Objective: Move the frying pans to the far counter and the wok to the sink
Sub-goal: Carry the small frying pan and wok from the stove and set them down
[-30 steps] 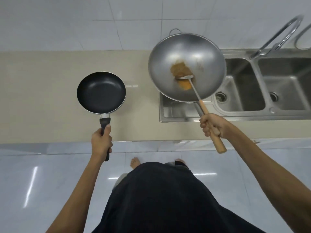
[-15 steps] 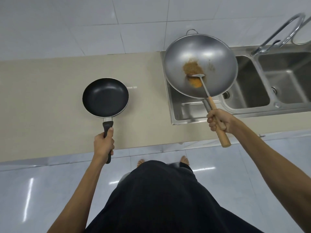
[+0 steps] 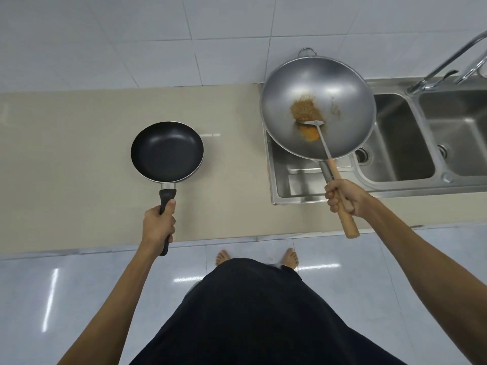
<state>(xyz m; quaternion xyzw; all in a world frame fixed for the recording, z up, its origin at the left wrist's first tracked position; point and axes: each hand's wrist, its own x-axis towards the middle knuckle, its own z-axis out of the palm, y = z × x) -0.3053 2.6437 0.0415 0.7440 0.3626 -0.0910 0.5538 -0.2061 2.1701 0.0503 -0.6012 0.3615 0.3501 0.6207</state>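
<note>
The left hand (image 3: 158, 223) is wrapped around the black handle of the pan (image 3: 167, 150), fingers curled tight and thumb lying along the top of the grip. The pan sits at about 9 o'clock from the middle of the view, over the beige counter (image 3: 66, 154); whether its base touches the counter cannot be told. Its dark inside is bare.

The right hand (image 3: 342, 197) is at about 3 o'clock, fingers pressed together in a fist around the wooden handle of the wok (image 3: 317, 109). The same fist also holds the spatula (image 3: 320, 137) (its thin metal shaft runs up from the hand into the bowl, its blade near the wok's middle). The wok hangs at about 1 o'clock over the left end of the sink (image 3: 395, 143), above the drainboard and the edge of the first basin, slightly tilted toward the camera. Brown-orange residue (image 3: 304, 113) smears the inside around the spatula blade. A small loop handle shows at the wok's far rim.

Two taps (image 3: 448, 64) arch at the upper right, at about 2 o'clock. Bare feet (image 3: 224, 258) stand on the glossy floor below the counter edge.
</note>
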